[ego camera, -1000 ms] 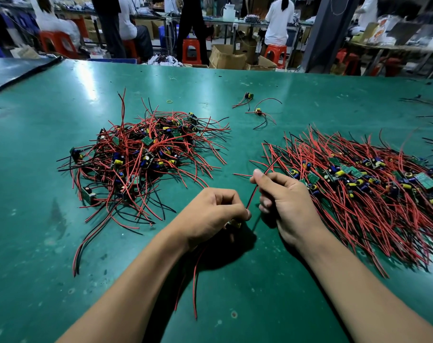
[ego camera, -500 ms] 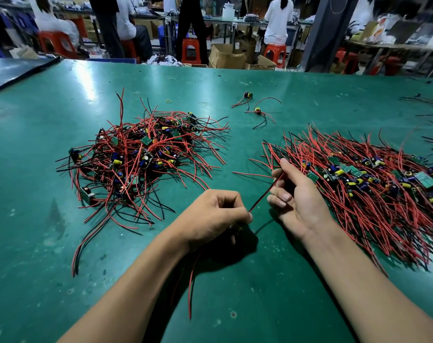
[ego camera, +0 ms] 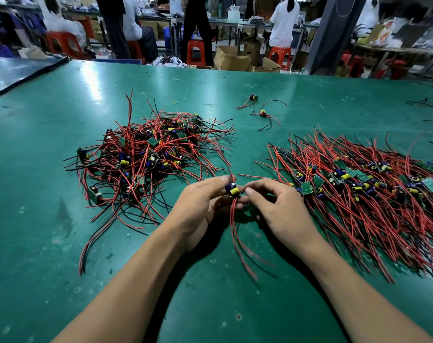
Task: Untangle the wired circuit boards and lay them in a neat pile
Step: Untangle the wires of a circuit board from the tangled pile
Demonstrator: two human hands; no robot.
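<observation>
1. One board (ego camera: 232, 190), carrying a yellow part and a blue part, is sitting between two hands just above the green table (ego camera: 62, 243), in the gap between two masses of wire.
2. The left hand (ego camera: 200, 206) is pinching the board from its left side, with thumb and fingertips curled onto it.
3. The right hand (ego camera: 277, 209) is pinching the board's right end with thumb and bent fingers.
4. Red wires are trailing from the board down between the two wrists, too blurred to count. One more is rising from its top.
5. One tangled heap (ego camera: 146, 154) is lying to the left, with its red and black wires pointing every way.
6. One pile (ego camera: 359, 191) is lying to the right, just beside the right hand, with its wires mostly running one way. Its boards are too many to count.
7. Two loose boards (ego camera: 253, 97) (ego camera: 263, 113) are lying near each other beyond the gap, apart from both masses.
8. One small yellow ring (ego camera: 174, 102) is lying beyond the heap.
</observation>
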